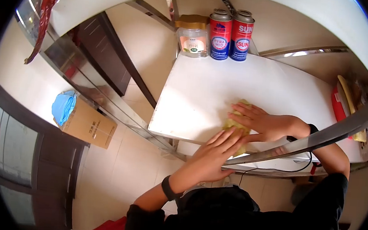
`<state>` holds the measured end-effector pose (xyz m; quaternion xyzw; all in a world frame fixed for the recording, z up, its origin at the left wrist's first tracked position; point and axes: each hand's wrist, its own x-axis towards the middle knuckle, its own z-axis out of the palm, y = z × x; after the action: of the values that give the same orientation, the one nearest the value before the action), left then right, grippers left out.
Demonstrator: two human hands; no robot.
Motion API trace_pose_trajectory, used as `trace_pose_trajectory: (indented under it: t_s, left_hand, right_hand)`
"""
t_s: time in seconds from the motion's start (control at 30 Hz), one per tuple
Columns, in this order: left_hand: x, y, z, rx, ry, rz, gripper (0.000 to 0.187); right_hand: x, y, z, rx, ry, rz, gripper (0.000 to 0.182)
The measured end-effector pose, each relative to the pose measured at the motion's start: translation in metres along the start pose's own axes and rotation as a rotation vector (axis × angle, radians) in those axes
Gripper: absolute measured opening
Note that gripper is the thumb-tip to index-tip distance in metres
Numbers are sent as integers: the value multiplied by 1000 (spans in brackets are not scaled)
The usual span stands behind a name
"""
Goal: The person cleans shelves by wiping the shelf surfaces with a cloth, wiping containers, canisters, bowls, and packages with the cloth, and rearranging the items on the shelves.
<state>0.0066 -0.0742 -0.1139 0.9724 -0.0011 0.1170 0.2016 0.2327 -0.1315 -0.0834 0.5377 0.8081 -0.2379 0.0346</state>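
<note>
A yellow-green cloth (231,124) lies crumpled on the white shelf (203,95) near its front edge. My right hand (259,122) rests flat over it, fingers stretched out to the left. Just in front, my left hand (215,154) reaches forward with extended fingers, their tips on the cloth. The two hands meet near the left fingertips and right thumb. Part of the cloth is hidden beneath them. A dark band circles each wrist.
At the shelf's back stand a gold-lidded jar (192,38) and two red-and-blue gas cans (219,35) (242,36). Packages (345,101) sit at the right end. A metal rail (293,151) crosses in front of my right forearm. A cardboard box (90,123) stands on the floor at left.
</note>
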Motion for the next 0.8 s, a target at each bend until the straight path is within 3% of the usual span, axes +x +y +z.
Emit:
trace_pose_trajectory:
  t_s: [0.27,0.33,0.4,0.43,0.53,0.63,0.73,0.8]
  left_hand:
    - [48,-14,13,59,-184,336,72]
    - [58,-14,5,42,-242,347,71]
    - [60,-14,8,20,-282,350,70]
    - [61,-13,10,31,-275,358,72]
    - [56,-11,17,106,-256,349,74]
    - [50,-7,29,174,-260,278,68]
    - [48,-7,33,167,-227,265,73]
    - [45,-15,38,160,-246,228,78]
  right_hand:
    - [-80,2,38,34,170,299,80]
    - [-90,-14,34,98,249,326,72]
    - [-101,1,52,238,369,160,60]
    - [-105,8,65,323,362,259,51]
    - [-136,-10,61,418,612,256,44]
    - [-183,-9,68,170,937,539,36]
    - [-250,-1,78,-64,1189,845,34]
    - [-293,11,83,-62,1470,947,39]
